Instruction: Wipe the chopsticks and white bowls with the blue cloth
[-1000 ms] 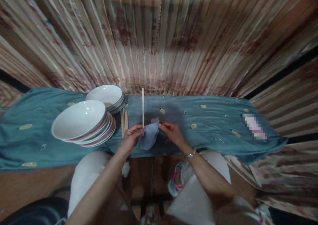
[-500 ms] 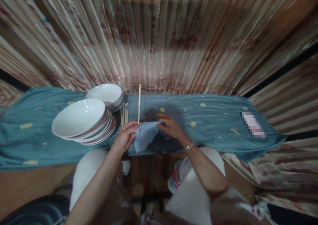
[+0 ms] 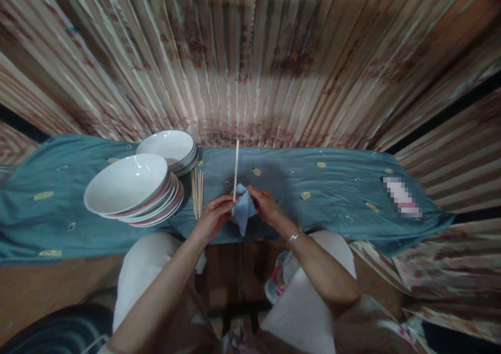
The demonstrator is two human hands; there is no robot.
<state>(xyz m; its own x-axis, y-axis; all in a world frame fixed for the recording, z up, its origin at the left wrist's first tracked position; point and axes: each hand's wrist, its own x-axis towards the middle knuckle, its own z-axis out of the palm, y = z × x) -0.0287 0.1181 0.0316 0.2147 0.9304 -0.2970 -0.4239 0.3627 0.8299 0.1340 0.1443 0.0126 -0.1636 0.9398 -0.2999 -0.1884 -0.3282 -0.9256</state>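
Note:
Near its lower end, a pale wooden chopstick (image 3: 236, 166) is pinched upright in my left hand (image 3: 216, 213). Bunched against it is a light blue cloth (image 3: 243, 210), gripped by my right hand (image 3: 265, 206), which wears a silver bracelet on the wrist. Both hands are close together above the table's front part. Several more chopsticks (image 3: 198, 192) lie side by side on the tablecloth, just left of my left hand. The fingertips behind the cloth are partly hidden.
A teal tablecloth (image 3: 332, 208) with pineapple prints covers the table. Stacked large bowls (image 3: 129, 187) stand on the left, with another bowl stack (image 3: 168, 148) behind. A blurred-out item (image 3: 403, 196) lies far right. A pleated curtain (image 3: 242, 57) hangs behind the table.
My left hand and the chopstick have moved right. The cloth, spread out between the hands before, is now gathered near the chopstick. More of the lying chopsticks shows.

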